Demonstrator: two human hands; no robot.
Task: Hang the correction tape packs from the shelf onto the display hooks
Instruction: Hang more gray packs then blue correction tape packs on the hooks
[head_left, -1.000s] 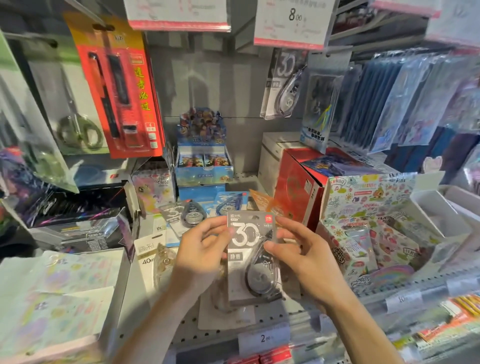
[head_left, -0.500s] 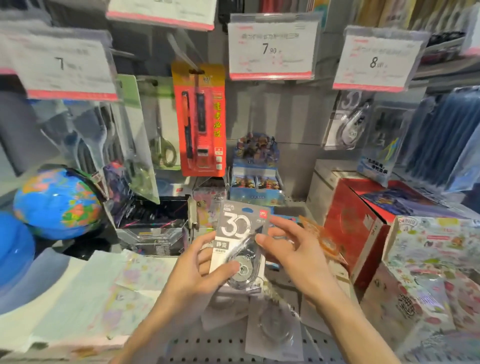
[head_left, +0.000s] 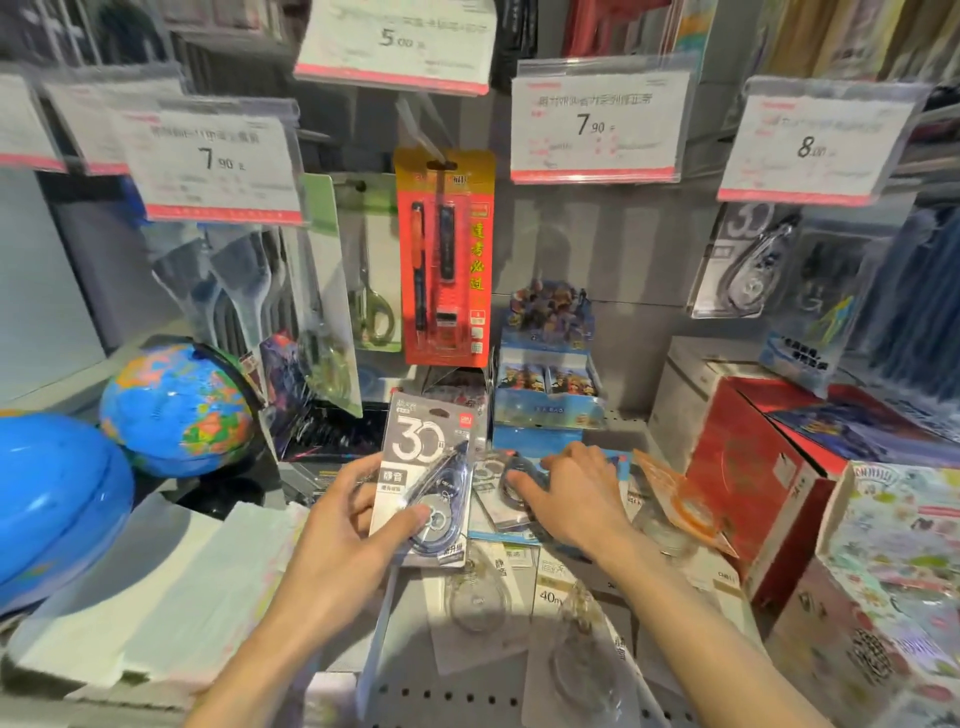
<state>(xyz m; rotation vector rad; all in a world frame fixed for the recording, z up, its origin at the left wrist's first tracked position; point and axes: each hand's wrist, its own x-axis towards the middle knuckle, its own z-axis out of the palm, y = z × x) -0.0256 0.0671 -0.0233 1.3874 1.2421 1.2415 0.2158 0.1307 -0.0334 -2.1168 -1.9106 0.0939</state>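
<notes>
My left hand (head_left: 345, 525) holds a grey correction tape pack marked "30" (head_left: 423, 467) upright above the shelf, thumb on its blister. My right hand (head_left: 574, 493) lies fingers-down on another grey correction tape pack (head_left: 496, 493) flat on the shelf; whether it grips the pack I cannot tell. More tape packs (head_left: 478, 597) lie loose on the perforated shelf (head_left: 467, 696) below my hands. One matching grey pack (head_left: 743, 270) hangs from a display hook at the upper right, under the 8.00 price tag (head_left: 810, 145).
A red pen pack (head_left: 444, 260) and scissors pack (head_left: 371, 291) hang at the centre back. Two globes (head_left: 176, 405) sit left, a red box (head_left: 753, 467) and patterned boxes (head_left: 893, 571) right. A blue figure display box (head_left: 548, 384) stands behind my hands. Price tags (head_left: 597, 124) overhang the hooks.
My right hand has let go of the "30" pack and dropped onto a pack lying on the shelf. My left hand alone keeps the first pack. The view has tilted upward.
</notes>
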